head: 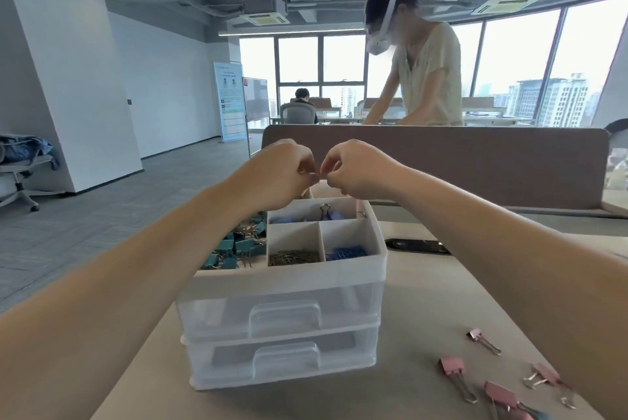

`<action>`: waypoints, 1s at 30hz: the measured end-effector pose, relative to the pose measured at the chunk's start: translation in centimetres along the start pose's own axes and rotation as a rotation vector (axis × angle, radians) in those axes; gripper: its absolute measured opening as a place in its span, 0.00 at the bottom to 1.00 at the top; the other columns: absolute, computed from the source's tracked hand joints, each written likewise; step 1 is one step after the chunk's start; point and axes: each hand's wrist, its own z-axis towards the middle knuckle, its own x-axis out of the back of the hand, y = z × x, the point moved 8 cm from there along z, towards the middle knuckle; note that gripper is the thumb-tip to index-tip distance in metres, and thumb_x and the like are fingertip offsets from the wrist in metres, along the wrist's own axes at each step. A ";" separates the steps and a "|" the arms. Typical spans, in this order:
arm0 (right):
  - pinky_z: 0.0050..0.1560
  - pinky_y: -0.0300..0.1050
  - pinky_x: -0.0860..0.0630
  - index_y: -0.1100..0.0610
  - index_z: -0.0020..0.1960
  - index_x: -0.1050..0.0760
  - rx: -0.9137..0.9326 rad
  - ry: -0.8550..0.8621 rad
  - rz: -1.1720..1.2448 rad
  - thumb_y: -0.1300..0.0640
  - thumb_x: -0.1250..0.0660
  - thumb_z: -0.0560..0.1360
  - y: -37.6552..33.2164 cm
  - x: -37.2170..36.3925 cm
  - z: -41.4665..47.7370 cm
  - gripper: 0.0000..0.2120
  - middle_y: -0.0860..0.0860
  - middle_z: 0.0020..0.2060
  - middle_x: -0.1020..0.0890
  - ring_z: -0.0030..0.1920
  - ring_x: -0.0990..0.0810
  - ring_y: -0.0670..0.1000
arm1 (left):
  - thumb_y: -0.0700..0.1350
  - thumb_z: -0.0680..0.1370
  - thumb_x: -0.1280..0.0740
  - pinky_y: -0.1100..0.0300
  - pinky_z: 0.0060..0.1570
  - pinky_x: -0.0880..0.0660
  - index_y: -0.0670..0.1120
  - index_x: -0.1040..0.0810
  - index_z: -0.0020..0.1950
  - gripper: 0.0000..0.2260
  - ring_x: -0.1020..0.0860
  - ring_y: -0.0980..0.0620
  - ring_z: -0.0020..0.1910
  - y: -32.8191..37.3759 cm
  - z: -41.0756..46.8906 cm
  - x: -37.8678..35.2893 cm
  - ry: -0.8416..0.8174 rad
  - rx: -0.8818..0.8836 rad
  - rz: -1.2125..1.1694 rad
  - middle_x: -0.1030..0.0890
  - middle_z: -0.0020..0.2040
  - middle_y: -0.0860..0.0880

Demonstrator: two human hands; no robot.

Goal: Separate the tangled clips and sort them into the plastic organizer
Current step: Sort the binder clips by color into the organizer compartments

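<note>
Pinching a small item [317, 177] betw. curled fingertips, left hand [282, 171] and right hand [358, 168] meet above the organizer [289, 278] at its back edge; item too small to ID. Top tray: teal clips [234, 246] in left bin, bronze clips [294, 257] front-mid, blue clips [345, 252] front-right. Pink clips [452, 367] lie loose on table [424, 300], front right, well apart from organizer, bare top betw. them. Dark flat object [418, 245] lies just beside organizer's right rear. Organizer's left side sits near table's left edge.
</note>
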 end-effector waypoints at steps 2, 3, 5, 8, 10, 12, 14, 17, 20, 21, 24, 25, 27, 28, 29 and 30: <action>0.37 0.35 0.30 0.54 0.51 0.19 -0.024 0.001 0.002 0.60 0.35 0.76 1.2 1.1 -2.6 0.07 0.45 0.42 0.21 0.41 0.24 0.44 | 0.50 0.79 0.34 0.62 0.41 0.34 0.50 0.23 0.48 0.05 0.28 0.57 0.41 2.8 -1.1 0.3 0.025 -0.022 -0.041 0.26 0.45 0.53; 0.36 0.36 0.30 0.54 0.50 0.19 -0.048 -0.001 -0.004 0.60 0.34 0.76 2.0 1.5 -4.0 0.06 0.44 0.41 0.21 0.40 0.24 0.44 | 0.50 0.79 0.34 0.63 0.39 0.34 0.49 0.23 0.47 0.05 0.28 0.58 0.41 4.2 -1.6 0.1 0.023 -0.031 -0.064 0.26 0.43 0.54; 0.38 0.37 0.29 0.55 0.49 0.19 -0.104 -0.001 -0.010 0.60 0.35 0.76 3.9 2.5 -7.3 0.06 0.44 0.38 0.21 0.38 0.24 0.45 | 0.51 0.79 0.34 0.64 0.36 0.35 0.50 0.23 0.46 0.06 0.28 0.59 0.40 7.2 -2.6 -0.8 0.005 -0.059 -0.091 0.26 0.42 0.55; 0.34 0.37 0.29 0.55 0.47 0.19 -0.190 -0.014 -0.024 0.62 0.37 0.75 6.8 4.0 -12.4 0.08 0.46 0.37 0.19 0.33 0.24 0.44 | 0.53 0.79 0.35 0.64 0.35 0.35 0.49 0.23 0.44 0.09 0.27 0.58 0.39 11.7 -4.2 -2.9 -0.025 -0.114 -0.135 0.25 0.41 0.55; 0.31 0.35 0.29 0.55 0.47 0.19 -0.252 -0.036 -0.041 0.62 0.37 0.75 9.0 4.3 -15.5 0.08 0.46 0.36 0.18 0.31 0.23 0.44 | 0.53 0.79 0.36 0.61 0.37 0.34 0.49 0.23 0.45 0.09 0.26 0.56 0.41 14.6 -5.2 -4.6 -0.060 -0.144 -0.168 0.25 0.42 0.54; 0.32 0.37 0.28 0.55 0.47 0.20 -0.300 -0.060 -0.053 0.61 0.37 0.75 11.2 4.3 -18.4 0.07 0.47 0.36 0.17 0.32 0.21 0.46 | 0.54 0.79 0.36 0.59 0.39 0.32 0.49 0.23 0.47 0.09 0.26 0.55 0.42 17.2 -6.2 -6.7 -0.109 -0.165 -0.169 0.24 0.44 0.54; 0.33 0.38 0.28 0.55 0.48 0.20 -0.335 -0.096 -0.084 0.61 0.37 0.76 13.4 3.8 -21.0 0.07 0.47 0.37 0.17 0.32 0.21 0.47 | 0.54 0.79 0.36 0.58 0.40 0.29 0.50 0.22 0.48 0.09 0.24 0.52 0.43 19.4 -7.1 -9.3 -0.179 -0.165 -0.159 0.22 0.45 0.53; 0.34 0.38 0.27 0.57 0.50 0.21 -0.373 -0.132 -0.075 0.62 0.36 0.77 16.1 2.2 -23.9 0.06 0.50 0.39 0.18 0.32 0.22 0.47 | 0.52 0.79 0.36 0.58 0.44 0.27 0.50 0.23 0.48 0.07 0.23 0.51 0.45 20.8 -8.2 -13.9 -0.288 -0.144 -0.155 0.21 0.47 0.52; 0.37 0.36 0.30 0.60 0.54 0.19 -0.386 -0.156 -0.133 0.63 0.35 0.77 18.7 0.0 -25.9 0.09 0.51 0.45 0.19 0.38 0.24 0.46 | 0.47 0.80 0.37 0.57 0.52 0.26 0.51 0.22 0.55 0.07 0.23 0.50 0.53 20.6 -8.9 -18.6 -0.390 -0.090 -0.150 0.20 0.55 0.51; 0.41 0.37 0.30 0.60 0.55 0.19 -0.390 -0.169 -0.153 0.62 0.35 0.77 19.7 -1.0 -26.2 0.09 0.51 0.49 0.19 0.43 0.23 0.48 | 0.44 0.80 0.38 0.57 0.55 0.27 0.51 0.22 0.60 0.10 0.23 0.50 0.57 20.3 -9.2 -20.2 -0.440 -0.064 -0.141 0.21 0.59 0.50; 0.50 0.40 0.28 0.56 0.59 0.19 -0.400 -0.242 -0.194 0.60 0.34 0.77 22.0 -4.1 -26.4 0.12 0.51 0.57 0.19 0.54 0.22 0.50 | 0.41 0.80 0.38 0.54 0.62 0.29 0.53 0.25 0.67 0.16 0.26 0.48 0.64 19.6 -9.7 -23.5 -0.531 -0.069 -0.081 0.26 0.66 0.50; 0.53 0.41 0.27 0.55 0.60 0.20 -0.389 -0.271 -0.212 0.58 0.34 0.77 22.3 -5.0 -26.3 0.13 0.51 0.58 0.20 0.55 0.23 0.50 | 0.41 0.80 0.38 0.54 0.63 0.30 0.53 0.25 0.67 0.17 0.27 0.47 0.65 19.5 -9.9 -24.2 -0.555 -0.073 -0.075 0.27 0.66 0.50; 0.57 0.44 0.28 0.54 0.64 0.23 -0.346 -0.333 -0.258 0.53 0.34 0.78 22.5 -6.7 -26.0 0.16 0.50 0.61 0.22 0.59 0.24 0.51 | 0.35 0.78 0.39 0.57 0.63 0.30 0.51 0.25 0.68 0.21 0.27 0.47 0.65 19.4 -10.2 -25.3 -0.601 -0.087 -0.096 0.26 0.65 0.49; 0.58 0.44 0.29 0.53 0.66 0.24 -0.322 -0.363 -0.277 0.49 0.34 0.78 22.3 -7.4 -25.8 0.18 0.51 0.61 0.22 0.60 0.24 0.52 | 0.33 0.77 0.40 0.60 0.61 0.30 0.50 0.24 0.68 0.22 0.26 0.47 0.63 19.5 -10.3 -25.7 -0.615 -0.105 -0.105 0.25 0.64 0.48; 0.57 0.44 0.29 0.53 0.67 0.25 -0.302 -0.381 -0.281 0.45 0.35 0.79 22.2 -8.0 -25.6 0.21 0.51 0.61 0.22 0.60 0.24 0.53 | 0.33 0.76 0.39 0.61 0.58 0.30 0.50 0.23 0.67 0.23 0.25 0.47 0.62 19.7 -10.3 -25.9 -0.620 -0.121 -0.109 0.24 0.62 0.47; 0.54 0.43 0.29 0.53 0.67 0.24 -0.285 -0.390 -0.275 0.43 0.36 0.79 22.0 -8.4 -25.4 0.21 0.51 0.60 0.20 0.59 0.23 0.54 | 0.33 0.75 0.38 0.61 0.56 0.28 0.50 0.22 0.66 0.22 0.24 0.47 0.59 19.8 -10.2 -26.0 -0.619 -0.137 -0.112 0.23 0.60 0.47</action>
